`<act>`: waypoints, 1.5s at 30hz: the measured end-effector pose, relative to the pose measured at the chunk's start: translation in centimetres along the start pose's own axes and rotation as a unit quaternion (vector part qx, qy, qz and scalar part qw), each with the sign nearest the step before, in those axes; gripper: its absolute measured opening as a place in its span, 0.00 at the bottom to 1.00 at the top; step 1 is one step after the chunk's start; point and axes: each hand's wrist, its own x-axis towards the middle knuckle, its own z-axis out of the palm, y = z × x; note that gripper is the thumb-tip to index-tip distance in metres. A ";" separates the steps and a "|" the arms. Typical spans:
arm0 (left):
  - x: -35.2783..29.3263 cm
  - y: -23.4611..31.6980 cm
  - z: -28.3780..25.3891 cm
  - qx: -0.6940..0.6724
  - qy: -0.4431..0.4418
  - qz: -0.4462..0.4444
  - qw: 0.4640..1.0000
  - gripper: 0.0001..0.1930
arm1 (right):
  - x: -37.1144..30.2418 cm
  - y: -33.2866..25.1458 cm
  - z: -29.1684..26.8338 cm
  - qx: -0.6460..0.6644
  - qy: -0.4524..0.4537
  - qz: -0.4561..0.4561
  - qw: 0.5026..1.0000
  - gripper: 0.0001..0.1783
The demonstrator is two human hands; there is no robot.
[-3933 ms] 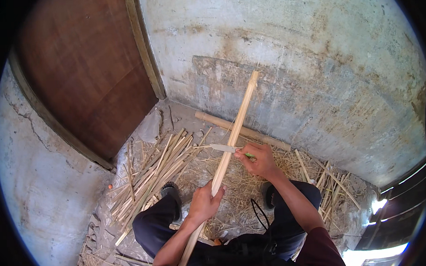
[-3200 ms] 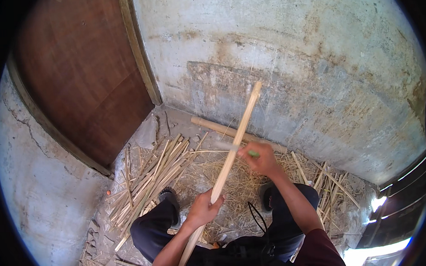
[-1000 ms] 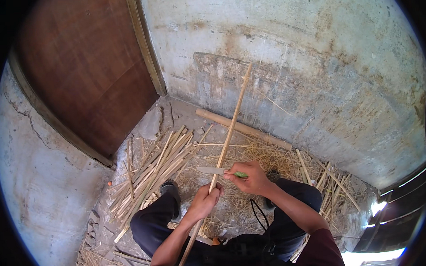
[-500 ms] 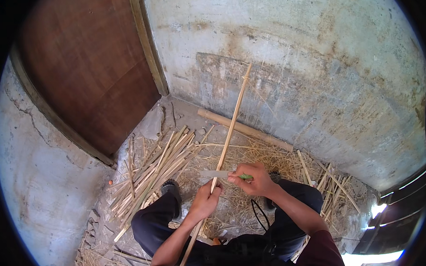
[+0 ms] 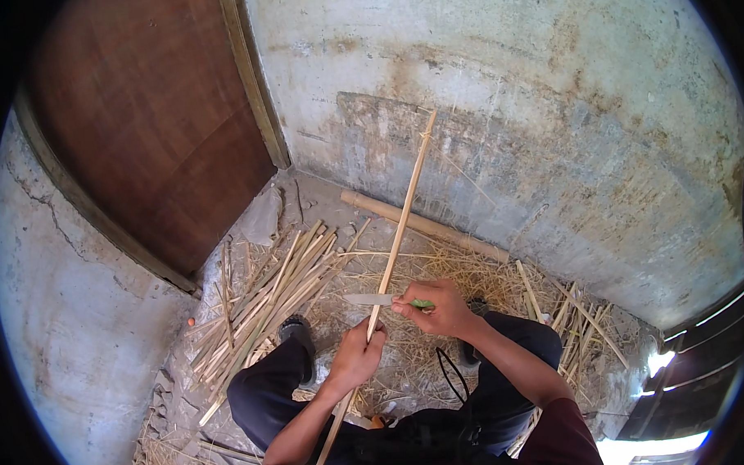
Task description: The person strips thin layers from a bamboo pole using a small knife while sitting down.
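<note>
Knife across a long pale strip

So the left hand is wrapped round the strip, right hand gripping the knife's green handle just right of it, blade crossing over. Loose stick pile left of the strip. Crumpled whitish sheet or bag farther up-left of it, can't tell if anything's inside.

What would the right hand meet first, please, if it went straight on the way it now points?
The right hand would probably meet the pale strip that its knife crosses, though depth is unclear.
</note>
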 end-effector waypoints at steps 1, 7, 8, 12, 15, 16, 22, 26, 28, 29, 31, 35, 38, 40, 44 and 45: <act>0.0 0.1 0.0 0.001 -0.004 -0.008 1.000 0.11 | 0.0 -0.3 -0.1 -0.007 -0.016 0.013 1.000 0.09; -0.5 0.5 0.3 0.007 0.002 -0.013 1.000 0.11 | 1.5 1.3 -2.4 -0.011 0.055 0.082 0.995 0.08; -0.6 0.5 0.2 0.016 -0.004 -0.016 1.000 0.11 | 1.9 1.3 -2.7 0.006 0.094 0.100 0.991 0.08; -0.5 0.2 0.3 0.016 -0.011 -0.014 1.000 0.11 | 0.7 1.0 -2.2 0.023 0.041 0.094 0.994 0.09; -0.2 0.5 0.4 0.020 -0.006 -0.016 1.000 0.11 | 0.3 -0.4 -1.0 -0.001 -0.047 0.049 0.998 0.09; -0.2 0.7 0.4 0.019 -0.013 -0.019 1.000 0.11 | 0.1 -0.4 -0.7 -0.009 -0.038 0.035 0.999 0.08; -0.2 -0.1 1.0 0.017 0.032 0.019 0.999 0.09 | 0.5 -0.2 -0.4 -0.030 0.006 0.009 0.999 0.08; -0.2 0.4 0.7 0.011 0.033 0.020 0.999 0.09 | 0.5 -0.6 -0.1 -0.062 0.016 0.003 0.998 0.08; -0.2 0.3 0.5 0.010 0.029 0.021 0.999 0.09 | 0.3 -0.5 0.3 -0.058 0.019 0.004 0.998 0.07; -0.2 0.3 0.5 0.010 0.025 0.023 0.999 0.09 | 0.3 -0.5 0.4 -0.053 0.023 0.005 0.998 0.07; -0.3 0.3 0.5 0.010 0.022 0.023 0.999 0.09 | 0.1 -0.8 0.5 -0.049 0.007 -0.010 0.999 0.07; -0.3 0.9 0.3 0.015 0.011 -0.014 1.000 0.10 | 0.6 -0.2 -0.7 -0.067 -0.005 0.035 0.997 0.07; -0.5 0.9 0.0 0.038 0.016 -0.015 0.999 0.10 | 0.7 -0.4 0.0 -0.034 0.040 0.006 0.999 0.08; -0.4 0.8 0.0 0.036 0.013 -0.007 0.999 0.10 | 0.5 -0.4 0.3 -0.024 0.045 0.006 0.999 0.09; -0.5 0.3 0.3 0.030 0.010 0.020 0.999 0.11 | -0.3 -0.8 0.5 -0.048 -0.003 -0.004 0.999 0.10; -0.5 0.3 0.2 0.031 0.010 0.019 0.999 0.11 | 0.1 -0.5 0.1 -0.046 -0.003 -0.004 0.999 0.10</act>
